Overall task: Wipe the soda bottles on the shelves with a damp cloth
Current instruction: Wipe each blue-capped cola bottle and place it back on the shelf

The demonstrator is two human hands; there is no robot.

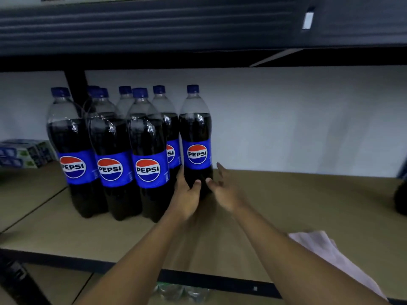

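Note:
Several Pepsi bottles with blue caps stand grouped at the left middle of the brown shelf (286, 194). The rightmost bottle (196, 137) stands a little apart from the group. My left hand (187, 194) holds its lower part, thumb across the front and fingers round its left side. My right hand (222, 186) is open just right of the bottle's base, fingers spread and blurred; whether it touches the bottle is unclear. A pale pink cloth (326, 252) lies on the shelf near the front edge at the right, beside my right forearm.
Stacked blue and green boxes (24, 153) sit at the far left of the shelf. A dark object (400, 199) shows at the right edge. A black upright post (76, 84) stands behind the bottles. The upper shelf beam (198, 29) hangs overhead. Clear bottles (182, 292) show on the shelf below.

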